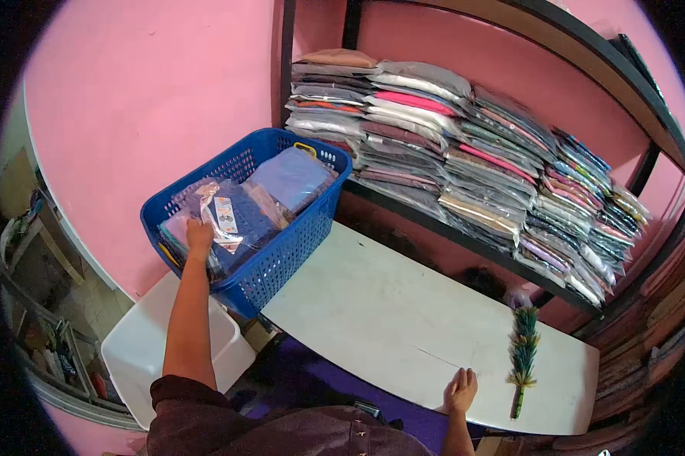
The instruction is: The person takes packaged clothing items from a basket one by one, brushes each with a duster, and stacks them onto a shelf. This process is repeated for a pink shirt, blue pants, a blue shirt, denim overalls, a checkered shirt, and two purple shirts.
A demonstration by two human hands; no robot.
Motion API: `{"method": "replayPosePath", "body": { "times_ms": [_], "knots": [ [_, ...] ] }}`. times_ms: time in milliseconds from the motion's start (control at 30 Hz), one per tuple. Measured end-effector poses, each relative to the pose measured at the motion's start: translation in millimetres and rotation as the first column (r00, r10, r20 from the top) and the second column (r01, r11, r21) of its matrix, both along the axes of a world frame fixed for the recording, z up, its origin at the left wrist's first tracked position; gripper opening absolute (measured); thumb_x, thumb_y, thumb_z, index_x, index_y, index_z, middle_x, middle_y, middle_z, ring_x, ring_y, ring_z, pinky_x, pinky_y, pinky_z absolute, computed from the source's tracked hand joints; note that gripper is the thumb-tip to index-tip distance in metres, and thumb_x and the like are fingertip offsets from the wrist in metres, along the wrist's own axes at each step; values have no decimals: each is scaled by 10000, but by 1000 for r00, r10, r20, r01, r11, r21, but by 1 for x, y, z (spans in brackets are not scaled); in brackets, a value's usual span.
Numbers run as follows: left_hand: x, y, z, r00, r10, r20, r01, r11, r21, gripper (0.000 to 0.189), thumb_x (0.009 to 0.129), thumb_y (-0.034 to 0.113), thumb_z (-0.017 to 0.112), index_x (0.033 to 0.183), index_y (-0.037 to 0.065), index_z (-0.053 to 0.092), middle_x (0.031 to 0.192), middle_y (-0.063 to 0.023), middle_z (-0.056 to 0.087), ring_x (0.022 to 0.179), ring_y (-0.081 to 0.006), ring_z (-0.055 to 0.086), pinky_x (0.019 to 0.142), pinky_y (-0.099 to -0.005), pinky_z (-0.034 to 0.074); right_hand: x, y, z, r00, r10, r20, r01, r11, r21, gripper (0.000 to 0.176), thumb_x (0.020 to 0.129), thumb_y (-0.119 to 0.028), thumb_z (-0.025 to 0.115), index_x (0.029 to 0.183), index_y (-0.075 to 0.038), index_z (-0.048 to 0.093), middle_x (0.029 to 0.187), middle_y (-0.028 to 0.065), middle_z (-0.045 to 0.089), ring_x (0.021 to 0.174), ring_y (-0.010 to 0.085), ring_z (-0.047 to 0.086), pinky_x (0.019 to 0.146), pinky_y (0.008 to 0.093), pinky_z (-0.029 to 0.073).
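My left hand [199, 236] reaches into a blue plastic basket [270, 262] with its fingers closed at the edge of a plastic-bagged dark blue garment [245, 216], which bears a small printed label. Behind that packet, in the same basket, lies a light blue folded garment [291, 180] in clear wrap. My right hand [460, 391] rests on the front part of a white table [358, 296], fingers stretched out and holding nothing. To its right lies a feathery green artificial sprig [523, 353].
A black-framed shelf [434, 223] along the pink wall holds several stacks of bagged folded clothes [415, 114]. A white plastic stool or bin [141, 346] stands below the basket at left. More folded cloth [662, 319] is piled at the far right.
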State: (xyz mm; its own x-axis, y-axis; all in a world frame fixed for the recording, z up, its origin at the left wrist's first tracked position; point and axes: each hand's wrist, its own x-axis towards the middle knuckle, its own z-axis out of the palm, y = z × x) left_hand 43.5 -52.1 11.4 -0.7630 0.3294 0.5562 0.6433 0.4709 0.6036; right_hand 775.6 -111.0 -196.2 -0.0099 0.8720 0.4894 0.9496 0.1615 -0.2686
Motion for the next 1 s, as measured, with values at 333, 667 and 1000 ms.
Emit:
{"method": "replayPosePath", "body": {
  "times_ms": [333,667,1000],
  "knots": [
    [60,-6,37,557,-666,496,319,723,613,296,710,127,652,933,-45,561,838,-98,598,692,-176,569,616,-297,438,-4,-5,8,1000,-26,12,25,1000,17,398,722,-149,492,1104,-38,477,1120,205,460,1035,369,427,880,445,341],
    [109,-18,99,825,-553,114,396,711,581,338,798,227,576,984,-53,544,884,-85,589,770,-143,542,695,-265,425,-1,-4,12,998,5,-70,0,997,71,374,678,-144,499,1042,-55,516,1083,206,468,1003,360,439,845,458,334],
    [221,-32,163,547,-829,116,491,430,758,322,766,123,621,1021,-28,496,936,-87,562,784,-136,541,673,-254,453,-3,-4,23,991,-58,-119,53,998,-45,386,668,-176,495,1035,-57,523,1079,182,472,1040,337,418,887,446,308]
  ]
}}
